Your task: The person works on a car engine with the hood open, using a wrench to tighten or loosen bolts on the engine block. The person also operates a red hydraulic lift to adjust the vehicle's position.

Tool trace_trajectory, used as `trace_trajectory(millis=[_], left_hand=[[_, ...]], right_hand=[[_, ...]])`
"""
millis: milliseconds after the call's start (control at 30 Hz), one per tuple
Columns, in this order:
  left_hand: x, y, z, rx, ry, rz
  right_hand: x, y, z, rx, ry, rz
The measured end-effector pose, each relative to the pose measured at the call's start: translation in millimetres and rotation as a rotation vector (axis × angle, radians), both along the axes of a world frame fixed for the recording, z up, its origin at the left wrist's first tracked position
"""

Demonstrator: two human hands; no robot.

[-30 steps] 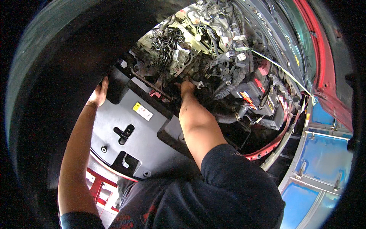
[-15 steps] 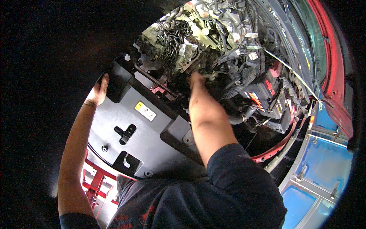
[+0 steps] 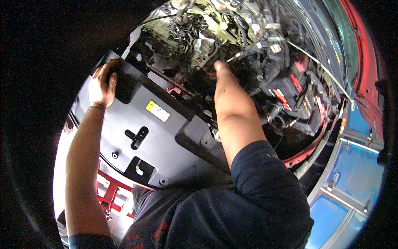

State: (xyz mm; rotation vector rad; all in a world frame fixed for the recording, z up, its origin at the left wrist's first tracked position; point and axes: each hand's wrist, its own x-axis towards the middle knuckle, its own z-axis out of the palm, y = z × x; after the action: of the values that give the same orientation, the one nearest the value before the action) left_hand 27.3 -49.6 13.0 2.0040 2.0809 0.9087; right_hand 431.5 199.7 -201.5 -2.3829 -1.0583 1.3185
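My left hand (image 3: 102,86) lies on a black plastic radiator cover (image 3: 128,118) near its far left recess. Its fingers are stretched out and the thumb is apart from them. The cover has a yellow and white label (image 3: 157,111). My right hand (image 3: 220,68) reaches deep into the engine bay, beside a metal bracket (image 3: 204,62) in the middle. Its fingers are hidden among the dark parts, so what they touch does not show. Several hoses and wires (image 3: 240,35) surround it.
To the right sits a car battery (image 3: 290,89) with a corrugated hose beside it. A pale strap (image 3: 319,62) runs across the right side. The red car body (image 3: 360,83) curves along the right edge, with blue panels (image 3: 358,166) beyond. Red metal framework (image 3: 110,191) shows at lower left.
My right hand has moved slightly farther into the engine bay. More of my left hand now shows on the cover, and the view has shifted a little.
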Motion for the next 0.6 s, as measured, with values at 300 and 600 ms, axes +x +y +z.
trace_trajectory(millis=[300,600], left_hand=[[15,-9,9,0.010,0.064,0.037],[24,-24,19,0.050,0.099,0.018]], right_hand=[[3,-109,189,0.016,0.219,0.411],[109,-333,366,0.504,-0.135,0.608]])
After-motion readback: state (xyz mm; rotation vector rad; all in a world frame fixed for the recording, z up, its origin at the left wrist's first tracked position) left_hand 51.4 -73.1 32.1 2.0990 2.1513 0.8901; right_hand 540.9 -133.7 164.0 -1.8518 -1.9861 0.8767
